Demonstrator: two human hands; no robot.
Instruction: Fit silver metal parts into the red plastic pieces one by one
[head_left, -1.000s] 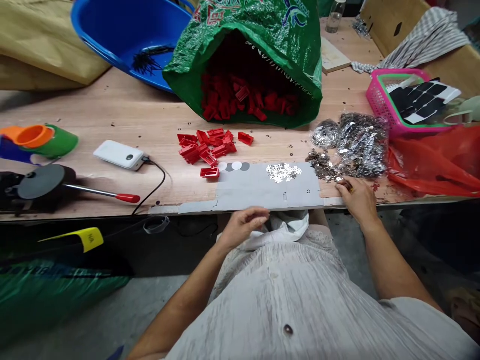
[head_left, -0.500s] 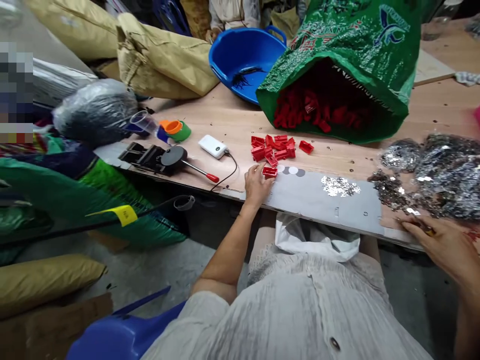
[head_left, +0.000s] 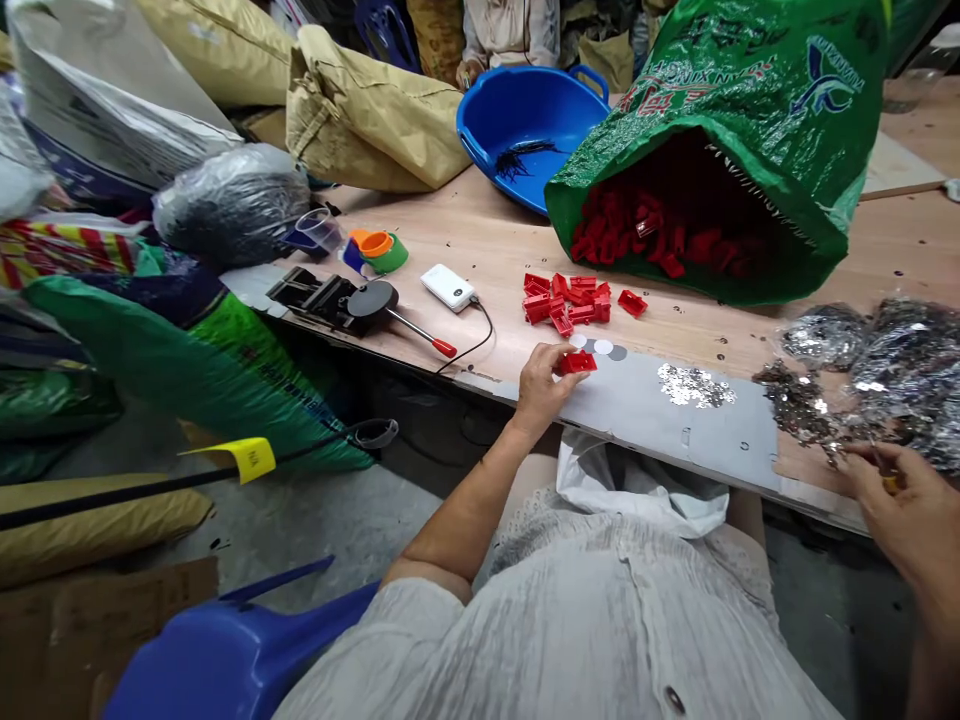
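The person's left forearm (head_left: pixel 471 500) reaches forward and inward from a bent elbow, the wrist nearly straight and the left grip (head_left: pixel 540 388) pinching between thumb and curled fingers, tips to the right. The right forearm (head_left: pixel 937 625), cut off by the picture's edge, leads to the right grip (head_left: pixel 906 508), its fingers bent in toward the thumb.

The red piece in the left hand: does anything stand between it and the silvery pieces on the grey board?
Nothing visible stands between the red piece, held in the left hand, and the silvery pieces. Round discs lie aside, at the far edge of the grey board.
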